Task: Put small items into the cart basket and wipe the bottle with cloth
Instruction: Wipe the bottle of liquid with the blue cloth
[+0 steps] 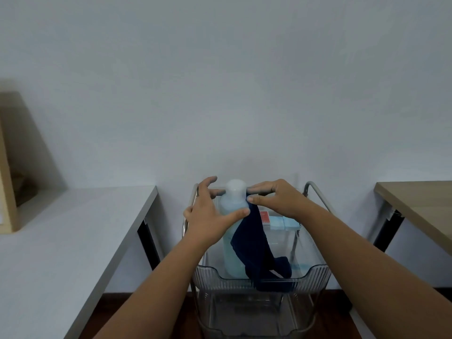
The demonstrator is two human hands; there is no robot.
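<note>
Hands meet at the neck of a pale blue bottle [232, 216] standing in the top basket [261, 277] of a clear plastic cart. Left hand [208, 216] is spread, fingers fairly straight; its thumb lies across the bottle's near shoulder, the fingers reach round the far left side, the index lifted free. Right hand [276, 199] pinches the upper end of a dark blue cloth [252, 243] between thumb and curled fingers, right against the bottle's neck on its right side. Bottle upright, long axis vertical, white cap [235, 187] pointing up, base down in the basket's left part. Cloth hangs from the pinch down the bottle's right side, its lower end bunched on the basket's near rim. Light blue boxes [283, 223] and a red-labelled item [264, 217] sit at the far right of the basket. Grey table [73, 241] left, wooden table [415, 204] right.
</note>
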